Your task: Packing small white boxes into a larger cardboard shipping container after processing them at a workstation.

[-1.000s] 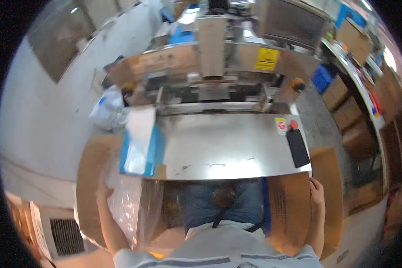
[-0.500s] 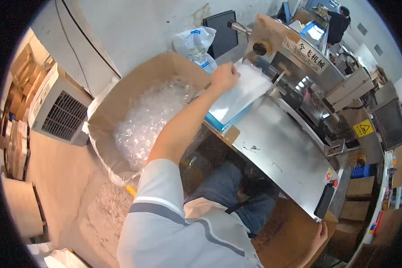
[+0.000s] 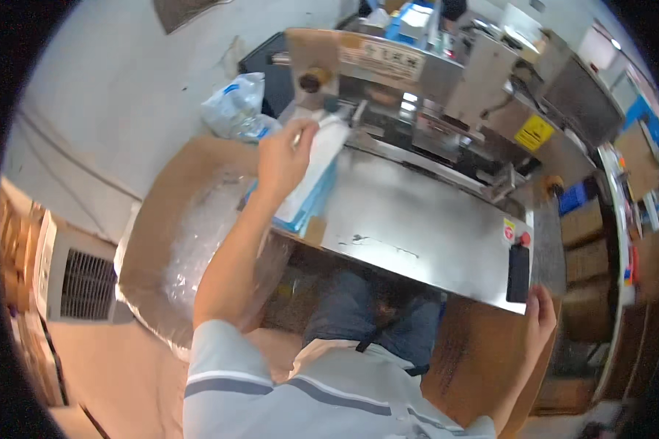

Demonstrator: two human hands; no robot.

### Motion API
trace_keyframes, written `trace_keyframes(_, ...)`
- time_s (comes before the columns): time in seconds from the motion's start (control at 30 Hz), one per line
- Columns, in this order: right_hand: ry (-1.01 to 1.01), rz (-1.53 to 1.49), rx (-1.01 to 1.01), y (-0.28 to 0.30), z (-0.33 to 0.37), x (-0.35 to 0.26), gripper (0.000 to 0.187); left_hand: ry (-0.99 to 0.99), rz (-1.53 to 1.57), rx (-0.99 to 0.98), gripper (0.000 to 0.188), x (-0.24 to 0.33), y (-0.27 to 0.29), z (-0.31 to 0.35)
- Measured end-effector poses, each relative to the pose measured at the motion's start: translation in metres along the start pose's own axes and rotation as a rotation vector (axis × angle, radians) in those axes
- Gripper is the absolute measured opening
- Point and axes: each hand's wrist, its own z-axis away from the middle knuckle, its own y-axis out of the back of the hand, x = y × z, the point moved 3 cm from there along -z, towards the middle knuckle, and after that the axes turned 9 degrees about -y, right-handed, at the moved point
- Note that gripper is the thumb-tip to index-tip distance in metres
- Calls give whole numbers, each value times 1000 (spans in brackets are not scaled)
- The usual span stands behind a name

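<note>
My left hand has its fingers curled together at the left side of a stack of white, see-through sheets or bags. What its fingertips pinch, if anything, is too blurred to make out. The stack lies in a shallow blue tray on the left end of the metal worktop of a machine. My right hand rests at the worktop's right front corner, its fingers extended. Just above that hand lies a black oblong object, with a red button behind it.
Left of the worktop stands a large cardboard box full of clear plastic pieces. Behind it a plastic bag leans by the wall. An air cooler is far left. Cardboard boxes fill shelves at the right.
The whole view has turned, so the worktop looks more level. My left hand has drawn back along the stack's left side, fingers closed. My right hand stays at the worktop corner.
</note>
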Motion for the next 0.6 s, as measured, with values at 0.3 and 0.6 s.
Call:
trace_keyframes(0.3,287,66,-640,-168,51,-122,29,-176,544,-578,16,171,-54,113)
trace_keyframes(0.6,564,51,-295,-161,59,-112,13,717,792,-720,37,146,-77,171)
